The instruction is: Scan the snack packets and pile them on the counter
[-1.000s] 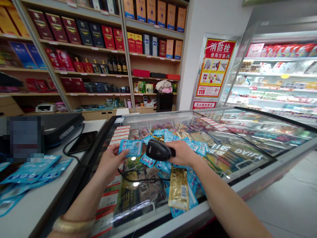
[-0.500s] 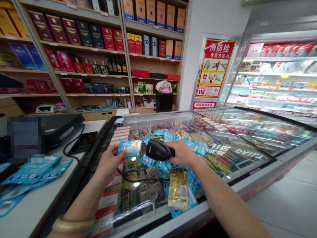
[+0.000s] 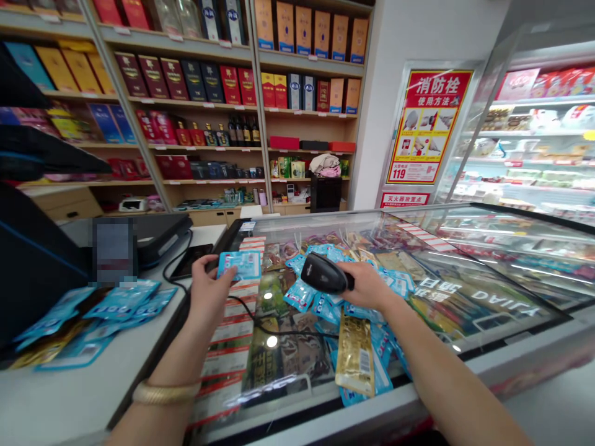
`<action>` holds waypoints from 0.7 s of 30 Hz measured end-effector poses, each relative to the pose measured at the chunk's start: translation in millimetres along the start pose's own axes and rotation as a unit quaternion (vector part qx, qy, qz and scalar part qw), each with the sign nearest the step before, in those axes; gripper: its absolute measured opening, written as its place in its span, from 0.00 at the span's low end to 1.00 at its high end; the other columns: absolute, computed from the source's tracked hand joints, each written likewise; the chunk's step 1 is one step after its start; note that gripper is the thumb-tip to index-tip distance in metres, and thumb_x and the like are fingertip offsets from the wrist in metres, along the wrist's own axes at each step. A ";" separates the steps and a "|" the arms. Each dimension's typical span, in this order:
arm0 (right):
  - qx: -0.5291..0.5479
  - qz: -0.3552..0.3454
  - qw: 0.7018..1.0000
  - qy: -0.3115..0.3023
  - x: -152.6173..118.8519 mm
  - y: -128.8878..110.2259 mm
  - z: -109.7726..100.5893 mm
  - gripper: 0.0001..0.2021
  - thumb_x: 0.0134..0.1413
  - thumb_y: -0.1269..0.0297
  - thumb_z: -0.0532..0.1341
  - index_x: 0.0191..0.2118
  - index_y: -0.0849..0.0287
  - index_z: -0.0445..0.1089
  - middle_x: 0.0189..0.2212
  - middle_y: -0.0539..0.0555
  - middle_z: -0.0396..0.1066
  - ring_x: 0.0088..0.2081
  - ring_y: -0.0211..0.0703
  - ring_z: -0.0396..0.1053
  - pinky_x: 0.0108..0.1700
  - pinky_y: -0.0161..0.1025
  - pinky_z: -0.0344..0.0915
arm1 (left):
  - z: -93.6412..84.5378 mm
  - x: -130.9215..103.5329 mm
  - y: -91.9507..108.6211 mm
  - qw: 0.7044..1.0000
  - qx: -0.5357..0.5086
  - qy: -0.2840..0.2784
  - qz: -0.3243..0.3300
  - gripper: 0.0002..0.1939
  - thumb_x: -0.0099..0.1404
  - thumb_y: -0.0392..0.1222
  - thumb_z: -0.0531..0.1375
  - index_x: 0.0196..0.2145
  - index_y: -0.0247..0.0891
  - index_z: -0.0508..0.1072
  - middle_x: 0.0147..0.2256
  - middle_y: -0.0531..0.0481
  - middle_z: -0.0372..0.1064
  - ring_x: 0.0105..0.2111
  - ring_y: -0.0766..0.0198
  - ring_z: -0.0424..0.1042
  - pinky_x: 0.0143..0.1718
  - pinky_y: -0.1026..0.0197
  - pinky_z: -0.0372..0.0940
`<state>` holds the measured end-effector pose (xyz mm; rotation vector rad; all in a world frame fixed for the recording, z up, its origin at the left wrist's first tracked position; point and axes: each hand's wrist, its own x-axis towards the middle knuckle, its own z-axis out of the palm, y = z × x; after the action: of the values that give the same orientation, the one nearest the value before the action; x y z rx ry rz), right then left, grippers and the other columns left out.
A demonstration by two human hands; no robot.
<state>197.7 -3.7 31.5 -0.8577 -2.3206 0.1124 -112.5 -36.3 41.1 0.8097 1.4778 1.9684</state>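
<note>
Pinched in my left hand (image 3: 211,286) is a small blue packet (image 3: 242,265), held up over the left side of the glass-topped freezer (image 3: 279,406). My right hand (image 3: 365,284) is wrapped round the handle of a black barcode scanner (image 3: 323,273), whose head points left toward the packet with a gap between them. A black cable (image 3: 288,333) loops across the glass below both hands. Under and around my right hand lies a pile of blue packets (image 3: 300,296), with a gold packet (image 3: 355,353) on top at the near side.
On the white counter (image 3: 60,402) at left are more blue packets (image 3: 123,303), a dark phone (image 3: 188,260) and a black machine (image 3: 160,238). Shelves of boxed bottles (image 3: 195,80) stand behind. A lit display fridge (image 3: 539,136) is at the right.
The view has swung left, showing more of the counter. My left hand has drawn the blue packet leftward, widening the gap to the scanner. Both hands keep their holds.
</note>
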 end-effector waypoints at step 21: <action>-0.011 0.022 1.000 -0.005 -4.2 6.5 0.7 0.10 0.46 0.65 0.59 0.37 0.56 0.71 0.31 0.54 0.75 0.33 0.46 0.72 0.36 0.37 0.61 | -151.9 20.5 19.4 0.746 0.650 0.056 0.133 0.26 0.58 0.50 0.56 0.53 0.38 0.69 0.49 0.32 0.68 0.54 0.31 0.62 0.49 0.33 0.59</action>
<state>203.3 -1.1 26.7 -0.9214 -2.3162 0.1110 -239.7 -123.3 29.8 1.4772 2.9316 0.8227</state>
